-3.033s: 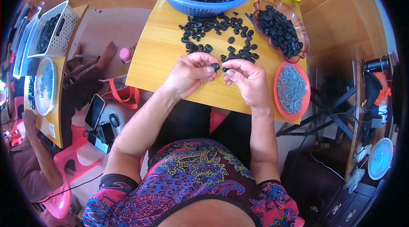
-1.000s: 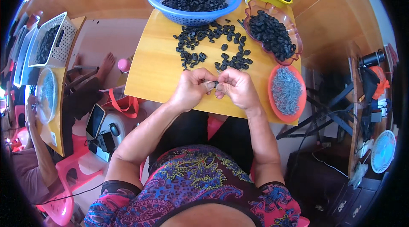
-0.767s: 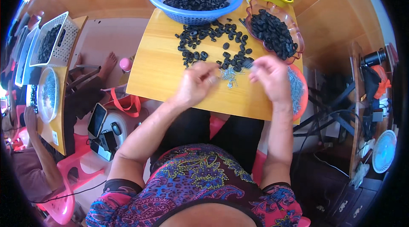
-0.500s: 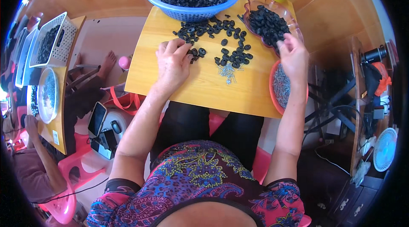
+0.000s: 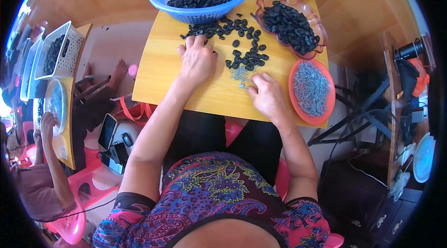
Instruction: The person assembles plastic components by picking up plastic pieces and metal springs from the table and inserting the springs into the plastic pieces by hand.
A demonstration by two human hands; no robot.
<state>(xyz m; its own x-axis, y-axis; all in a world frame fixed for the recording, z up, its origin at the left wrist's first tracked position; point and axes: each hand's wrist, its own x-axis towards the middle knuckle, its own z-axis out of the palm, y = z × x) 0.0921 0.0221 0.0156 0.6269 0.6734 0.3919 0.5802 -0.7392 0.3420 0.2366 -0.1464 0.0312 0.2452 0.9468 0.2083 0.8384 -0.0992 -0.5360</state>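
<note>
Left hand [image 5: 198,61], back upward with its fingers bent and somewhat apart, reaches in among the small black plastic pieces [image 5: 250,67] strewn on the yellow wood-grained counter [image 5: 160,78]; from where I stand I can't tell whether it grips any. The right hand [image 5: 268,94] has thumb and forefinger drawn narrow just beside a little spill of thin silvery metal bits [image 5: 239,74], and I can't see whether one is pinched. Beyond them stands a round blue perforated plastic basin [image 5: 205,14] of black pieces; to the right, a scalloped translucent reddish dish [image 5: 321,34] of dark oval pieces and, nearer, an oval orange-red plate [image 5: 314,119] heaped with silvery bits
</note>
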